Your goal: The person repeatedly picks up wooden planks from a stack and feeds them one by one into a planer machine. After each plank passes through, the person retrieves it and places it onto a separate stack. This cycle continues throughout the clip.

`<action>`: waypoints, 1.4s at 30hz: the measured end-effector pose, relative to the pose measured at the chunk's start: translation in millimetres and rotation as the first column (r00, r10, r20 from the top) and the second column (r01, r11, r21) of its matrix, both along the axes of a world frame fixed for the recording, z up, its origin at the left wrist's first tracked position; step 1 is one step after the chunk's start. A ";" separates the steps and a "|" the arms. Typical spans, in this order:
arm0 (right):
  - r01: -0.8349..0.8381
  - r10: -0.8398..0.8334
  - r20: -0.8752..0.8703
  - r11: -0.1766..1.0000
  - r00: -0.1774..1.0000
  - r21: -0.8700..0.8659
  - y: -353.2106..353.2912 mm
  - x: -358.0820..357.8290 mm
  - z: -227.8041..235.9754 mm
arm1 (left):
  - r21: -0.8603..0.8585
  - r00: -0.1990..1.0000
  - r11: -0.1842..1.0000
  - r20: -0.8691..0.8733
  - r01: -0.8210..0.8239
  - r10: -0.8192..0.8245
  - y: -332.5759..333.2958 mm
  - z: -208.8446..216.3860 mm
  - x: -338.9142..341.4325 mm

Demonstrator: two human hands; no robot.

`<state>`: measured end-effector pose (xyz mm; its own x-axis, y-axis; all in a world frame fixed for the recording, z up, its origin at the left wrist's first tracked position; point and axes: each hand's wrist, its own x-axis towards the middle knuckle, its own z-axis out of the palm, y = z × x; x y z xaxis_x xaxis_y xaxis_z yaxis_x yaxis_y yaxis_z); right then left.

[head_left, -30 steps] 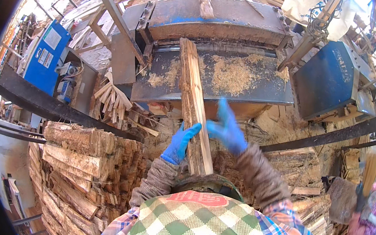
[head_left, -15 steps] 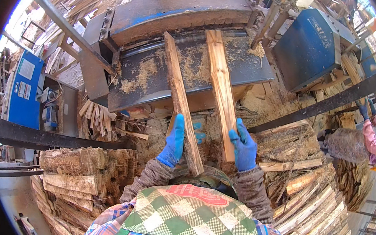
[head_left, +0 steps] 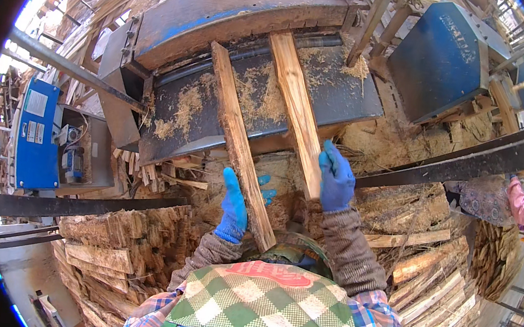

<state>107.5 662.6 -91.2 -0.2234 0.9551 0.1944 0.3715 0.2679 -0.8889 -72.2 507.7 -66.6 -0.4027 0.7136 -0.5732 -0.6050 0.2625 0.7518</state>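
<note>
My left hand (head_left: 233, 210) grasps the left plank (head_left: 238, 145) from beneath. My right hand (head_left: 337, 178) touches the right plank (head_left: 299, 110), but I can't tell whether it's clenched. Both planks reach over the desk (head_left: 345, 99).

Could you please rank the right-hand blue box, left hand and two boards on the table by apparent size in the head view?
Blue box
Left board, right board: too alike to rank
Left hand

Dark metal table (head_left: 353, 98), loose sawdust (head_left: 188, 108) scattered over it, left board (head_left: 239, 139) and right board (head_left: 297, 106) lying across its near edge
</note>
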 end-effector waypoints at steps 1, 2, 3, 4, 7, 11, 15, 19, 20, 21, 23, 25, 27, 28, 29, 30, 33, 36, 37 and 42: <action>0.004 -0.007 0.027 0.997 1.000 0.080 13.4 -11.4 2.1 | -0.009 1.000 1.000 -0.006 -0.005 0.005 0.9 -1.9 -0.9; 0.006 -0.015 0.053 0.987 0.998 0.159 27.9 -22.9 2.9 | -0.013 1.000 1.000 0.010 -0.005 0.005 1.0 -3.1 -1.5; 0.008 -0.028 0.079 0.971 0.996 0.237 43.3 -33.4 1.8 | -0.018 1.000 1.000 0.026 -0.002 0.002 1.2 -3.3 -1.6; 0.032 -0.056 0.048 0.913 0.997 0.407 57.4 -44.5 -3.0 | -0.024 0.999 1.000 0.045 0.001 0.000 -0.2 -3.6 -0.5; 0.074 -0.109 0.078 0.930 0.991 0.361 91.2 -82.8 3.8 | -0.025 0.999 0.999 0.043 0.022 -0.021 -3.5 -3.6 0.5; 0.211 -0.213 0.040 0.976 0.976 0.046 131.8 -123.0 16.9 | -0.007 0.998 0.999 0.054 0.039 -0.039 0.0 -2.7 -1.3; 0.244 -0.246 0.019 0.967 0.969 0.077 136.0 -131.0 7.4 | 0.034 0.993 0.998 0.095 0.060 -0.063 -8.2 -6.8 -5.2; 0.174 -0.179 0.077 0.983 0.981 0.064 134.3 -120.5 14.5 | 0.042 0.986 0.995 0.132 0.096 -0.101 -6.6 0.5 -12.5; 0.123 -0.126 0.046 0.990 0.991 0.063 133.9 -113.1 14.3 | 0.027 0.990 0.994 0.096 0.105 -0.107 0.3 10.7 -8.5; 0.069 -0.070 0.013 0.995 0.997 0.066 131.7 -105.8 14.5 | 0.015 0.992 0.994 0.058 0.110 -0.111 3.8 18.5 -4.9; -0.196 0.155 -0.236 0.967 0.959 -0.164 101.0 -91.9 19.3 | 0.048 0.995 0.995 -0.040 0.090 -0.088 -2.3 4.6 -6.5; -0.434 0.246 -0.453 0.818 0.857 -0.376 31.5 -70.9 28.4 | 0.121 0.942 0.980 -0.316 0.158 -0.112 -14.2 -19.0 -5.2; -0.512 0.356 -0.405 0.763 0.842 -0.394 -36.8 -28.5 1.0 | 0.220 0.884 0.948 -0.454 0.231 -0.110 -15.3 -30.1 0.9; -0.539 0.429 -0.332 0.723 0.840 -0.431 -66.1 -7.8 -12.3 | 0.285 0.882 0.927 -0.462 0.245 -0.091 -15.5 -33.3 3.7; -0.555 0.432 -0.351 0.685 0.831 -0.472 -91.1 4.2 -13.4 | 0.257 0.912 0.944 -0.401 0.206 -0.090 -11.3 -27.9 5.8; -0.462 0.321 -0.343 0.728 0.883 -0.506 -118.1 14.1 -7.1 | 0.228 0.937 0.959 -0.339 0.167 -0.082 -7.3 -21.4 7.7; -0.258 0.124 -0.314 0.864 0.941 -0.433 -123.3 30.7 14.7 | -0.045 0.998 0.998 -0.041 -0.043 0.041 7.0 4.6 16.8; -0.210 0.042 -0.327 0.842 0.944 -0.498 -112.4 47.5 32.5 | -0.019 0.981 0.981 -0.032 -0.194 0.194 3.9 -15.1 11.5; -0.197 0.021 -0.348 0.855 0.937 -0.480 -106.7 52.1 35.4 | -0.025 0.975 0.985 -0.149 -0.172 0.167 5.1 -12.4 12.5; -0.165 -0.033 -0.404 0.880 0.914 -0.445 -77.7 60.1 48.0 | -0.013 0.939 0.989 -0.316 -0.144 0.133 3.6 -24.3 14.7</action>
<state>167.6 584.9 -43.1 -0.2896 0.9401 -0.1796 -0.0342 -0.1977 -0.9797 -57.5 511.3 -90.9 -0.6594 0.6196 -0.4258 -0.3722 0.2230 0.9010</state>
